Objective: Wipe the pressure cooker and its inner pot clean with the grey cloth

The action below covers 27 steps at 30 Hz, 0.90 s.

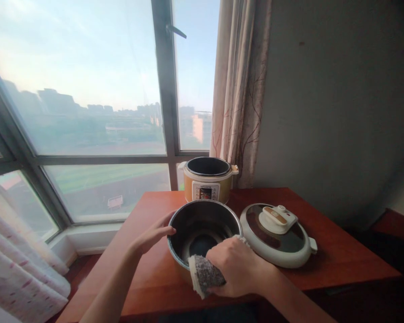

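Pot (202,220), dark, glossy inside; left grip (157,235) pinches its side, right grip (237,268) clenched around grey cloth (206,272).

Speckled grey cloth (208,274), black-lined pot (202,220), reddish-brown table (348,255), white-rimmed lid (271,241)

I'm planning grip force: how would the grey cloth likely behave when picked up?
The grey cloth probably flops, since it bunches in the right hand. Its nubbly texture suggests it won't slip easily, and its small size suggests little weight.
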### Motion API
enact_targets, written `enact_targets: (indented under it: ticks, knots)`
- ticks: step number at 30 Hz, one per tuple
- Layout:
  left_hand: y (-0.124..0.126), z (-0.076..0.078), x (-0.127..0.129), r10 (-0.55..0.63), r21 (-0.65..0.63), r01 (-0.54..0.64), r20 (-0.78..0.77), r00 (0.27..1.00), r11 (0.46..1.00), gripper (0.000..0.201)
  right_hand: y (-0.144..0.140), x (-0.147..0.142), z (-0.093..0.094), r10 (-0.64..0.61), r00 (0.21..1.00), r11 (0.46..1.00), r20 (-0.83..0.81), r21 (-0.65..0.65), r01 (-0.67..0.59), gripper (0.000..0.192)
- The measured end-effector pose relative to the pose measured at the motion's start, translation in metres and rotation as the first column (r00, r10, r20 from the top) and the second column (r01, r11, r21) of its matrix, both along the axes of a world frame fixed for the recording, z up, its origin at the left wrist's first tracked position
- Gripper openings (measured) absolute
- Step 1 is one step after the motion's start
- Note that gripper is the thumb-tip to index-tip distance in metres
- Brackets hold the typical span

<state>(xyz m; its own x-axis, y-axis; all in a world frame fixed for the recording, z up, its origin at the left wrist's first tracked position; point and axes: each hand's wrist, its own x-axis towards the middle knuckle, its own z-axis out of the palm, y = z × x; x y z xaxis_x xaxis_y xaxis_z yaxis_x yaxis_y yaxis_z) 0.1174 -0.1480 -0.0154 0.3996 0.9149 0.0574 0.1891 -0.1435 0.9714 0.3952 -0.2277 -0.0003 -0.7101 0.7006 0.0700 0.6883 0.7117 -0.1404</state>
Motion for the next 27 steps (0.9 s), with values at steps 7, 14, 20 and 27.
enact_targets:
  ticks: [7,14,20,27]
  knots:
    - [0.005,-0.016,0.009,0.037,0.004,-0.038,0.127,0.991,0.999,0.043,0.0,0.009,0.005,0.032,0.998,0.999,-0.055,-0.022,-0.033,0.03]
    - [-0.046,-0.056,0.03,0.609,0.121,-0.611,0.057,0.791,0.783,0.064,-0.004,-0.008,-0.001,-0.107,0.994,0.994,-0.01,-0.027,0.107,0.036]
    - [-0.071,-0.076,0.057,0.586,0.23,-0.591,0.096,0.805,0.773,0.067,-0.01,-0.027,-0.005,-0.184,0.982,0.982,-0.044,0.025,0.185,0.036]
    - [-0.053,-0.067,0.057,0.469,0.14,-0.494,0.18,0.865,0.858,0.063,-0.012,-0.029,-0.009,-0.205,0.976,0.978,-0.075,0.029,0.207,0.035]
